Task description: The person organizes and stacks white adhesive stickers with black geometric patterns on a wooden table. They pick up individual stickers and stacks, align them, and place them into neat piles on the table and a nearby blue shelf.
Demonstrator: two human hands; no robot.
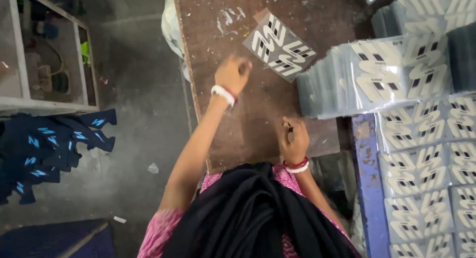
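Two hands work over our brown counter [233, 129]: our left hand [234, 73] is a clenched grip, knuckles just beside the grey sheet of white logo stickers [279, 45]; our right hand [293, 139] pinches something too small to tell. We judge the sheet light, thin and floppy, best lifted by an edge. Stacked sticker sheets [377, 77] lie right.

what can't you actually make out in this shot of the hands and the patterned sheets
- Head view: whether the left hand grips anything; its curled fingers face away and are motion-blurred.
- Head view: what the right hand pinches; too small and blurred.
- Head view: the stacks of grey-and-white patterned sheets run past the right edge.
- Head view: the near edge of the brown wooden board; a black cloth covers it.
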